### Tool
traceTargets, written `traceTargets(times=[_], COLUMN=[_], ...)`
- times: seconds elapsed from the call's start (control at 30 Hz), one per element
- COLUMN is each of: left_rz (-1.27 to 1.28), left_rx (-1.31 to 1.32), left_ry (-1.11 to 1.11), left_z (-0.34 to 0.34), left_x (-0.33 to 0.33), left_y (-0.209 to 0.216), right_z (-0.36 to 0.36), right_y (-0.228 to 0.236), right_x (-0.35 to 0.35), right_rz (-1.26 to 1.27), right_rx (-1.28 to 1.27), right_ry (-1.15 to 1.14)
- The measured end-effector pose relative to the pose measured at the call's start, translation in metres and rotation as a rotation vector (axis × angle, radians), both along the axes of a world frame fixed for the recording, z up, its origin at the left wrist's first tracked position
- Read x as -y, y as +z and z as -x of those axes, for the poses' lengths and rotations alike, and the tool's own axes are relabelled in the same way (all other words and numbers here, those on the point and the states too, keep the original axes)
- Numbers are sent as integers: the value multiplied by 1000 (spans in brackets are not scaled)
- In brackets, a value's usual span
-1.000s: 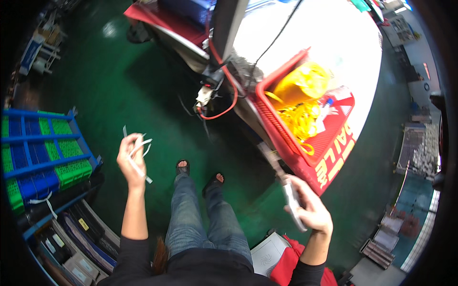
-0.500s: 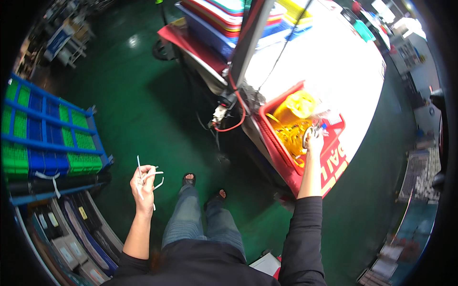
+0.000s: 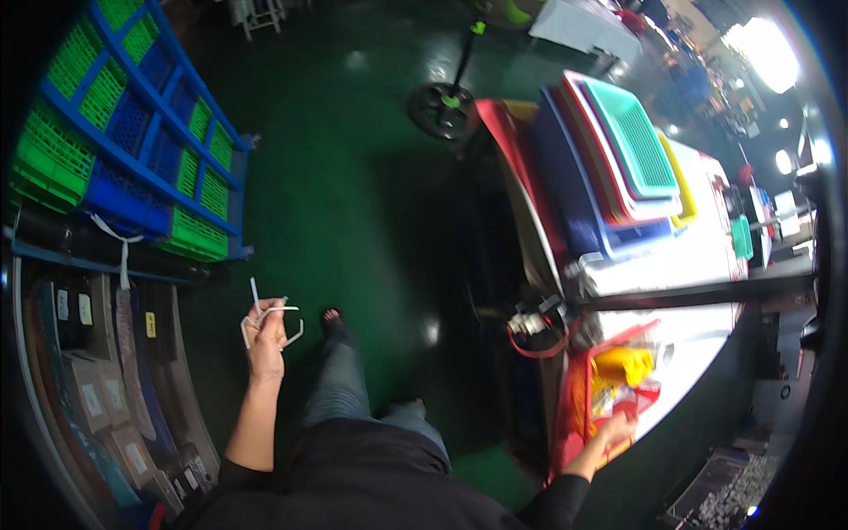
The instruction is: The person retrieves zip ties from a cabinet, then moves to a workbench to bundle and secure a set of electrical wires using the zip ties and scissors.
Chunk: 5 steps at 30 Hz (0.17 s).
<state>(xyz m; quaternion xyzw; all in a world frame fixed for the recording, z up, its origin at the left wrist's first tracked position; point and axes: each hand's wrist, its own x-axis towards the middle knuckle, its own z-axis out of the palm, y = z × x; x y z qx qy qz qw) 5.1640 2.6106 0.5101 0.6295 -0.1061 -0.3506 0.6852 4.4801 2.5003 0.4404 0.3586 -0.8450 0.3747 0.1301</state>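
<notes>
My left hand (image 3: 265, 338) is closed around several thin white strips (image 3: 291, 334), whose bent ends stick out between and past the fingers. It is held up over the green floor, away from the table. My right hand (image 3: 616, 430) reaches to the near rim of a red plastic basket (image 3: 579, 389) on the table. Its fingers are blurred, and I cannot make out whether they hold anything. Inside the basket lies a yellow bundle (image 3: 623, 365), with smaller red and clear items beside my right fingers.
A dark post (image 3: 698, 294) crosses above the white table (image 3: 707, 340). Stacked coloured trays (image 3: 632, 141) stand at its far end. A plug with a red cable (image 3: 534, 331) hangs at the table's edge. Left is a blue rack with green and blue crates (image 3: 132, 132), above a shelf of boxes (image 3: 93, 389).
My view has swung to the right, so the basket sits lower in it. My right hand has shifted from inside the basket to its near rim. The left hand keeps its white strips.
</notes>
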Motion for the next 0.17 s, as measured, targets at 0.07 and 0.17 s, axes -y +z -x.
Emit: traceTargets(times=[0.07, 0.17], left_rz=[-59, 83], left_rx=[-56, -118], left_ry=[32, -20], left_z=[-45, -115], left_x=[27, 80], left_y=[-1, 11], right_z=[-23, -85], right_y=[27, 48], right_x=[-22, -27], right_rz=[40, 159], right_rx=[-307, -248], right_ry=[-179, -407])
